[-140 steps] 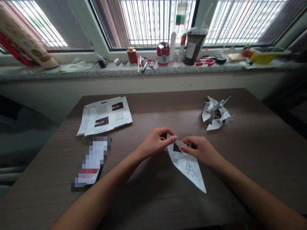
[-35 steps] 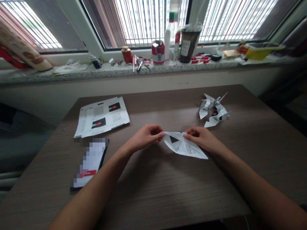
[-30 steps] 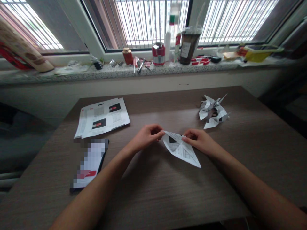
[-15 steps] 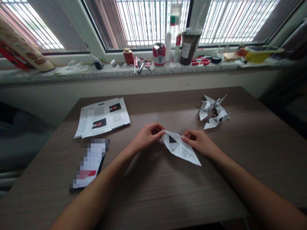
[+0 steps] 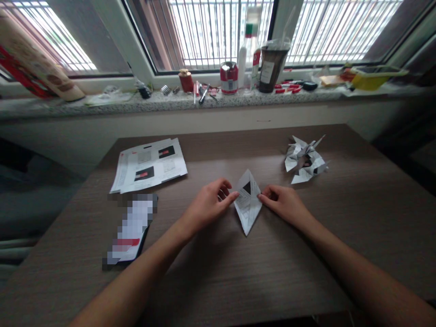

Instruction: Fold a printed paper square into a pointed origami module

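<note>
A folded piece of printed paper (image 5: 248, 204), kite-shaped with a black patch near its top, stands between my hands on the brown wooden table (image 5: 218, 272). My left hand (image 5: 207, 204) pinches its left corner with thumb and forefinger. My right hand (image 5: 284, 203) pinches its right corner in the same way. The paper's long point faces me and its short point faces the window.
Several folded paper figures (image 5: 305, 160) lie in a heap at the back right. A stack of printed sheets (image 5: 150, 165) lies at the back left, with a phone (image 5: 131, 231) in front of it. The window sill (image 5: 102, 106) carries a can (image 5: 229, 77), bottles and small tools.
The paper has turned from lying slanted toward the right to pointing straight at me. My hands now grip it at its two side corners.
</note>
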{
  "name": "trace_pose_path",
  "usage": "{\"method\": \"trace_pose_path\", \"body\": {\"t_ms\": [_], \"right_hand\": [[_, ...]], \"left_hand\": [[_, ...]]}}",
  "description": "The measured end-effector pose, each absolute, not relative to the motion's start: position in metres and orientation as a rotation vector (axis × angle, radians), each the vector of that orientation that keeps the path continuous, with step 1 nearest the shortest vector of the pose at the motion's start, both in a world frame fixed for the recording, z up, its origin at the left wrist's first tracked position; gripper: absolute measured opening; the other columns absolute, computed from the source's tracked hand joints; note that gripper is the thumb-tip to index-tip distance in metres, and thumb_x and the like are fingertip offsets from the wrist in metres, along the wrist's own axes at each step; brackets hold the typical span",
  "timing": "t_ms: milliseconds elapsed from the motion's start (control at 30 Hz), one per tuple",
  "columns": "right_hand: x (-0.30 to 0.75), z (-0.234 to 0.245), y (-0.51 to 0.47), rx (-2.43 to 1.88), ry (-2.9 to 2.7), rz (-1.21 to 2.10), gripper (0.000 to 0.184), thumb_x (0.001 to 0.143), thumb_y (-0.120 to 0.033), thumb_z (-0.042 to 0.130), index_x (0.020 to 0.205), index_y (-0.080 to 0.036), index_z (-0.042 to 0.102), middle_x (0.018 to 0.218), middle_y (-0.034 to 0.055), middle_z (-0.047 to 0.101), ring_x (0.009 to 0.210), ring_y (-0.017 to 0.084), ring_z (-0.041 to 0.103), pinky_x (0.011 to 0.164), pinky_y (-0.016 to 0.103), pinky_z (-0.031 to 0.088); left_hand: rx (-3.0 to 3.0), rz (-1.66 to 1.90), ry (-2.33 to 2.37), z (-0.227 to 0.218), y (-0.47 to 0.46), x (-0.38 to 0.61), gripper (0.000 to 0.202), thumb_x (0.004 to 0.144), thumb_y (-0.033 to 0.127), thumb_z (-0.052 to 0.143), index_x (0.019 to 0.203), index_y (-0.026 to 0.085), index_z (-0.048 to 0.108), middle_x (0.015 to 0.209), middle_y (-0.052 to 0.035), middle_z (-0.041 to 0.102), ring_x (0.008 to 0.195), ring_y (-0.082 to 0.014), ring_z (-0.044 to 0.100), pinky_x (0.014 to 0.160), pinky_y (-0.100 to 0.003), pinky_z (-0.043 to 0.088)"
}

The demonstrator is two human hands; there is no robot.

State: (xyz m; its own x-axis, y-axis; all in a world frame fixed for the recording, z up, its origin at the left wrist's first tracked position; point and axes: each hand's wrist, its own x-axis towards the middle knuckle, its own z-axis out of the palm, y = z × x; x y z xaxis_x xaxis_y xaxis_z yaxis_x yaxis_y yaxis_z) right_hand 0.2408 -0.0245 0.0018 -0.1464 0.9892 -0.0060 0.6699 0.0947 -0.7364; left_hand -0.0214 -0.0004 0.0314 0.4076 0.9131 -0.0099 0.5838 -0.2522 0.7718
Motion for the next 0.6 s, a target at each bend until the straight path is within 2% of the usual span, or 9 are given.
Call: {"method": "trace_pose_path", "body": {"t_ms": [100,300,433,533,600], "right_hand": [[0.236,0.002,-0.027,-1.621,-1.904,0.816,0.025,0.091,-0.036,0.065,0.071,-0.021,0.063,0.070,0.0019,0.068,0.064,0.018,0.060,0.060,0.030,0.039],[0.229,-0.002,-0.031,-1.602,-1.935,0.846,0.028,0.091,-0.038,0.064,0.069,-0.021,0.062,0.068,0.0019,0.068,0.063,0.018,0.060,0.060,0.029,0.038],[0.227,0.000,-0.033,-1.570,-1.961,0.818,0.029,0.093,-0.040,0.063,0.070,-0.022,0.059,0.069,0.0016,0.067,0.064,0.019,0.059,0.060,0.030,0.039],[0.226,0.004,-0.034,-1.540,-1.937,0.769,0.020,0.092,-0.041,0.066,0.087,-0.022,0.063,0.078,0.0026,0.068,0.069,0.020,0.062,0.063,0.031,0.044],[0.225,0.006,-0.033,-1.526,-1.901,0.758,0.023,0.090,-0.040,0.070,0.102,-0.021,0.063,0.087,0.0042,0.070,0.074,0.021,0.065,0.067,0.031,0.049]], "left_hand": [[1.968,0.528,1.299,0.028,-0.017,-0.015,0.033,0.093,0.047,0.070,0.106,0.018,0.063,0.096,-0.0067,0.071,0.082,-0.0207,0.067,0.072,-0.033,0.051],[2.022,0.529,1.326,0.017,-0.024,-0.012,0.015,0.094,0.025,0.066,0.107,0.019,0.061,0.095,-0.0065,0.071,0.083,-0.0217,0.067,0.072,-0.032,0.049],[2.025,0.583,1.298,0.011,-0.020,-0.015,0.011,0.095,0.019,0.060,0.106,0.020,0.061,0.096,-0.0062,0.071,0.085,-0.0215,0.068,0.074,-0.032,0.050],[2.040,0.606,1.278,0.009,-0.017,-0.017,0.013,0.095,0.015,0.059,0.107,0.020,0.062,0.096,-0.0055,0.071,0.087,-0.0211,0.068,0.078,-0.032,0.050],[2.071,0.612,1.275,0.009,-0.015,-0.019,0.015,0.094,0.014,0.060,0.107,0.021,0.063,0.095,-0.0045,0.071,0.086,-0.0206,0.068,0.079,-0.032,0.050]]}}
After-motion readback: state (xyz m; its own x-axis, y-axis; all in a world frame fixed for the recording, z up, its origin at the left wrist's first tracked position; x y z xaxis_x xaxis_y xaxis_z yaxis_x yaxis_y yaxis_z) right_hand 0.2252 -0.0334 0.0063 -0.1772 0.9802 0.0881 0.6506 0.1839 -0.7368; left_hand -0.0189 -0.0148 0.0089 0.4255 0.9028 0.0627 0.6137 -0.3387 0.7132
